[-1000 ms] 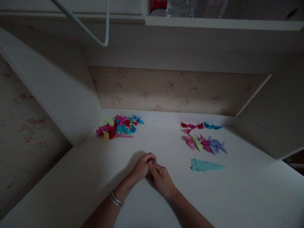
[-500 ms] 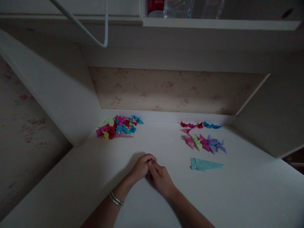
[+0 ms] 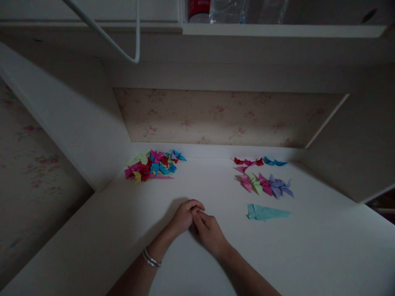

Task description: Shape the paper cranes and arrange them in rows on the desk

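Observation:
My left hand [image 3: 184, 214] and my right hand [image 3: 210, 232] rest clasped together on the white tabletop, fingers curled in against each other. Both are closed, and no object shows in them, though the inner fingers are hidden. Two silver bangles [image 3: 151, 259] circle my left wrist. To the right of my hands lies a folded teal paper piece [image 3: 267, 212], long and tapering. Behind it are a row of pink, green and purple folded paper figures [image 3: 265, 185] and some red and blue folded pieces [image 3: 249, 162]. My hands touch none of these.
A heap of colourful folded paper figures [image 3: 151, 166] lies at the back left. White side panels [image 3: 70, 115] enclose the desk. Overhead, a shelf [image 3: 277, 30] holds a red container [image 3: 199, 7] and clear plastic items [image 3: 227, 11]. A pale curved bar [image 3: 135, 49] hangs down at upper left.
The view has shifted very slightly. My hands remain clasped in the same place, and the paper pieces have not moved.

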`<state>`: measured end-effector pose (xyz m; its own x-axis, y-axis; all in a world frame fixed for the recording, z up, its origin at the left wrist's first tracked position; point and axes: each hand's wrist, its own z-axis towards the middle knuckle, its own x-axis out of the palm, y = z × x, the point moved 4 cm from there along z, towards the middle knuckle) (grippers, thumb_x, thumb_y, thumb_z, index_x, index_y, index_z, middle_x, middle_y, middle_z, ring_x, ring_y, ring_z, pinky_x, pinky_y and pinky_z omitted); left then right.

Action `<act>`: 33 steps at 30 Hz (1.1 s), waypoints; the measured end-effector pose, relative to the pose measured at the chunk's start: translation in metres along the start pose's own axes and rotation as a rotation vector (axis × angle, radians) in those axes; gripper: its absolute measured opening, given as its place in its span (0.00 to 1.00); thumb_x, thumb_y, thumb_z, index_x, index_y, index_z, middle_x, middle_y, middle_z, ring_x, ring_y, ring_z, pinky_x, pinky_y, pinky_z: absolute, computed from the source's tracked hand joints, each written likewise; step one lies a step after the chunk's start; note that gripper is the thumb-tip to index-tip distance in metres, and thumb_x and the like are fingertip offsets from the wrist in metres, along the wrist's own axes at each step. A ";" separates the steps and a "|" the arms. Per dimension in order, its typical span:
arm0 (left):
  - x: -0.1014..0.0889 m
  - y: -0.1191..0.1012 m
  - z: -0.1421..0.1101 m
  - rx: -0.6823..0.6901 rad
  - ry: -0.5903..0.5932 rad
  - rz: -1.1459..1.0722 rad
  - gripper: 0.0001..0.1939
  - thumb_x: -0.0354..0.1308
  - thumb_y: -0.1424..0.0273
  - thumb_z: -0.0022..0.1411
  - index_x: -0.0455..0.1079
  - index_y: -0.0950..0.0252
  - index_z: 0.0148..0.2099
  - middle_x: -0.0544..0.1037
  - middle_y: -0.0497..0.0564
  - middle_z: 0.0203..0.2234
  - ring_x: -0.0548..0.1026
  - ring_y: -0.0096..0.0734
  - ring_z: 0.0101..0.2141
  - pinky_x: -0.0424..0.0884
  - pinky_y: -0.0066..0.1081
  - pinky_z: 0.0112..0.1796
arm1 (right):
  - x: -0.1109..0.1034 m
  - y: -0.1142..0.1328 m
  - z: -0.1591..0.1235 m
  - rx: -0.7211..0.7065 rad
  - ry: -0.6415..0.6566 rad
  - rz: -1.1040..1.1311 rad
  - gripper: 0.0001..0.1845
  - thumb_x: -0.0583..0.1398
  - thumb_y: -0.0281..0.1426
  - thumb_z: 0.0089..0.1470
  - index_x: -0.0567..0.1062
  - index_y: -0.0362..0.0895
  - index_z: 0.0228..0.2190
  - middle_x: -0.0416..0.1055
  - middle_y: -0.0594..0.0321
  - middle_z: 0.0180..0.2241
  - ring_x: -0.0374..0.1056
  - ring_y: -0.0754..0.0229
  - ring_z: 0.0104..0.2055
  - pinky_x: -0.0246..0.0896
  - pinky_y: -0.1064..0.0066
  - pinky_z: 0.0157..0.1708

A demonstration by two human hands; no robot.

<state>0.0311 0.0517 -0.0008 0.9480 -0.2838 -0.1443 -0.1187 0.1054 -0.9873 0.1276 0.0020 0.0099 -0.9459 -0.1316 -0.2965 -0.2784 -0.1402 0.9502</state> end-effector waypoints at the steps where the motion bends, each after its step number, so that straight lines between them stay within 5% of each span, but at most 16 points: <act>1: 0.000 0.000 0.000 -0.001 0.003 -0.002 0.11 0.49 0.74 0.47 0.73 0.67 0.29 0.76 0.50 0.26 0.72 0.32 0.31 0.66 0.28 0.35 | 0.000 0.000 0.000 0.000 0.002 -0.001 0.24 0.47 0.45 0.61 0.67 0.44 0.21 0.60 0.68 0.18 0.55 0.65 0.21 0.48 0.74 0.22; 33: 0.000 0.000 0.000 0.003 0.006 0.033 0.11 0.49 0.74 0.48 0.73 0.67 0.29 0.76 0.51 0.27 0.72 0.32 0.31 0.66 0.28 0.35 | 0.001 -0.003 -0.001 0.004 0.029 -0.026 0.24 0.46 0.45 0.62 0.65 0.44 0.22 0.59 0.69 0.19 0.55 0.66 0.22 0.48 0.74 0.24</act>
<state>0.0315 0.0520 -0.0007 0.9417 -0.2859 -0.1776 -0.1495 0.1174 -0.9818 0.1278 0.0013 0.0072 -0.9331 -0.1563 -0.3240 -0.3038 -0.1399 0.9424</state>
